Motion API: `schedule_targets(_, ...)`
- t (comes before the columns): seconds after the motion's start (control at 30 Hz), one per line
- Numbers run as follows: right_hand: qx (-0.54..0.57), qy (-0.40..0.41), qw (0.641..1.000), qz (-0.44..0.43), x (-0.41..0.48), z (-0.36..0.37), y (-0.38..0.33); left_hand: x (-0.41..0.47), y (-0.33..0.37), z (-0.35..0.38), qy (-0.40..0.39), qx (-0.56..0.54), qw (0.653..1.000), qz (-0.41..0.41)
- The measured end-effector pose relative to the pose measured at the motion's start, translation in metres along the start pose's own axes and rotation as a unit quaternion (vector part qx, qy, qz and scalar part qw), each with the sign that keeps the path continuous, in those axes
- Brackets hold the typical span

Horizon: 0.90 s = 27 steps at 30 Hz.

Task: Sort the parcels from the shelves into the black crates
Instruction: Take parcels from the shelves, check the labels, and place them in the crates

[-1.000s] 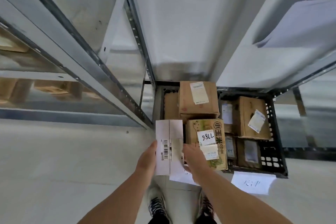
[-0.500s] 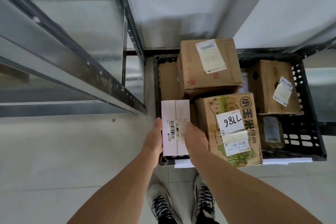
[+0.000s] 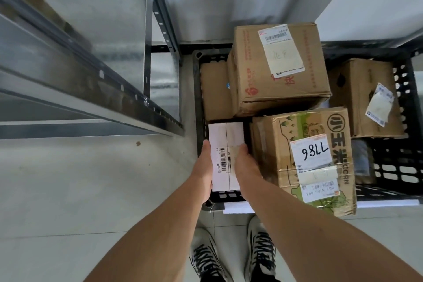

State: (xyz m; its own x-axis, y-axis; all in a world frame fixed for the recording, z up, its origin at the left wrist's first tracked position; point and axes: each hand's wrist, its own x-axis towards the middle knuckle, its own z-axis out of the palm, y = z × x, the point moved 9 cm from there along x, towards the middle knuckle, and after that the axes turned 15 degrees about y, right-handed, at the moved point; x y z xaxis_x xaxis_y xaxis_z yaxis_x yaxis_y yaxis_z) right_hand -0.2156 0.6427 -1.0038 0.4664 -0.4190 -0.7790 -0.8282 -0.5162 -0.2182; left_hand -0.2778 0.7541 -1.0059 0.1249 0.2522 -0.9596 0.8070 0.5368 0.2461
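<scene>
A small white parcel [image 3: 225, 142] with a barcode label is held from both sides over the front left corner of the black crate [image 3: 398, 167]. My left hand [image 3: 204, 167] grips its left edge and my right hand [image 3: 245, 166] grips its right edge. The parcel sits low in the gap between the crate's left wall and a corn-printed carton [image 3: 306, 162] marked 7786. Behind it stand a large brown carton [image 3: 277, 68] with a white label and a flat brown box [image 3: 215, 91]. Another brown carton [image 3: 366, 98] lies at the right.
Grey metal shelving [image 3: 91, 84] runs along the left, its upright post [image 3: 163, 18] close to the crate's back left corner. A white sheet of paper [image 3: 238, 208] lies on the tiled floor under the crate's front edge. My shoes [image 3: 235, 256] stand just before it.
Both hands have carried the white parcel down and forward into the crate's front left corner. The view has closed in on the crate, so the cartons look larger.
</scene>
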Motion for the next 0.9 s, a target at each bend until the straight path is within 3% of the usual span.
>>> schedule_targets(0.67, 0.018, -0.009, 1.000, -0.011, 0.012, 0.020, 0.004, 0.008, 0.000, 0.008, 0.036, 0.009, 0.999, 0.024)
schedule_targets(0.9, -0.017, -0.070, 0.992, -0.101, -0.046, -0.007, -0.030, -0.056, 0.027, -0.011, 0.041, 0.029, 0.998, 0.046)
